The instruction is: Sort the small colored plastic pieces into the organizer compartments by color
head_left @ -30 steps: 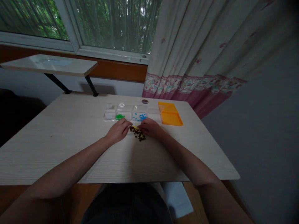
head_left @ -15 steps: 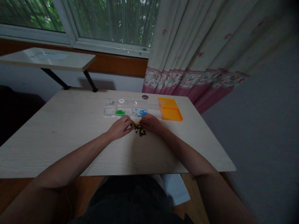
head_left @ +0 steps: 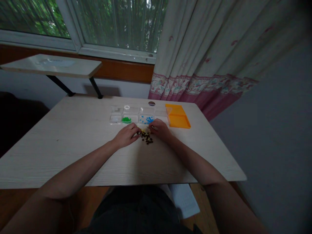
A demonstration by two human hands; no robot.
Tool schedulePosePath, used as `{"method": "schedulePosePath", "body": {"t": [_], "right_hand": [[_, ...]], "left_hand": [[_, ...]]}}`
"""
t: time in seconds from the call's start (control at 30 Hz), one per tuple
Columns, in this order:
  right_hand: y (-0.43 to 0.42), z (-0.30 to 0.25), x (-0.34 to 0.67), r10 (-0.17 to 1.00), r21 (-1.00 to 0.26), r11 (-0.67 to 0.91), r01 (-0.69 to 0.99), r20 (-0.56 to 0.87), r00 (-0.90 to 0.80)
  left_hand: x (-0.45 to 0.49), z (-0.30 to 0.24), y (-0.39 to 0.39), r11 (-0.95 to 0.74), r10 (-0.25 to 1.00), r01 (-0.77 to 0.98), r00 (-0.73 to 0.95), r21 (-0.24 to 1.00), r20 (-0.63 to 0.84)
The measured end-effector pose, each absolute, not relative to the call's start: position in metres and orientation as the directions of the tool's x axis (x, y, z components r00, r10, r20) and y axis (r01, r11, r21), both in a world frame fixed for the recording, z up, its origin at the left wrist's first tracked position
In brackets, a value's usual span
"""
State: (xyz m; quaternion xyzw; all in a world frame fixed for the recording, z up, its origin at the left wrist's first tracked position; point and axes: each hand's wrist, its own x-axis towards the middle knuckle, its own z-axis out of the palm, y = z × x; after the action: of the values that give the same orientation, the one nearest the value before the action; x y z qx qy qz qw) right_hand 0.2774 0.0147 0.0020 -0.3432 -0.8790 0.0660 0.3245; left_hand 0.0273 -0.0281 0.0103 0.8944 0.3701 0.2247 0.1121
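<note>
A small pile of dark brown, cream and yellow pieces (head_left: 147, 139) lies loose on the table between my hands. At its left edge, my left hand (head_left: 126, 135) has thumb and fingers closed around the edge of the pile; what they pinch is too small to make out. From the right, my right hand (head_left: 160, 129) reaches to the pile's far side with its fingers curled together, their tips partly hidden. Just behind are clear plastic compartments, one with green pieces (head_left: 126, 120) and one with blue pieces (head_left: 149, 120), the latter close to my right fingers.
An orange case (head_left: 179, 121) lies opened flat to the right of the clear compartments (head_left: 116, 119). A round dark spot (head_left: 151, 103) is near the table's back edge. On the back left stands a raised white shelf (head_left: 60, 66) with black legs. A curtain (head_left: 185, 81) hangs behind.
The view has shifted slightly, so everything sits a little lower in the picture. Both hands stay at the pile, with my right fingers slightly farther from my left ones.
</note>
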Motion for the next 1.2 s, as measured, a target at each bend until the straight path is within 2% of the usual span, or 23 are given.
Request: {"method": "schedulePosePath", "body": {"t": [0.13,0.37,0.53,0.63,0.8,1.2], "right_hand": [[0.023,0.012,0.282,0.643,-0.342,0.746,0.572,0.595,-0.482],[0.037,0.049,0.29,0.773,-0.431,0.551,0.715,0.586,-0.242],[0.033,0.029,0.301,0.844,-0.607,0.307,0.733,0.529,0.085],[0.03,0.009,0.308,0.794,-0.605,0.274,0.747,0.581,0.179],[0.029,-0.008,0.312,0.749,-0.497,0.277,0.822,0.648,0.139],[0.027,-0.014,0.304,0.719,-0.414,0.343,0.843,0.694,0.048]], "left_hand": [[0.027,0.01,-0.028,-0.71,0.702,0.575,0.621,0.406,0.348],[0.028,0.006,-0.026,-0.7,0.712,0.577,0.61,0.421,0.349],[0.027,0.005,-0.026,-0.69,0.721,0.586,0.607,0.425,0.333],[0.026,0.006,-0.026,-0.688,0.723,0.591,0.608,0.421,0.327],[0.027,0.008,-0.027,-0.688,0.722,0.588,0.61,0.425,0.325],[0.028,0.009,-0.028,-0.699,0.713,0.587,0.622,0.41,0.324]]}}
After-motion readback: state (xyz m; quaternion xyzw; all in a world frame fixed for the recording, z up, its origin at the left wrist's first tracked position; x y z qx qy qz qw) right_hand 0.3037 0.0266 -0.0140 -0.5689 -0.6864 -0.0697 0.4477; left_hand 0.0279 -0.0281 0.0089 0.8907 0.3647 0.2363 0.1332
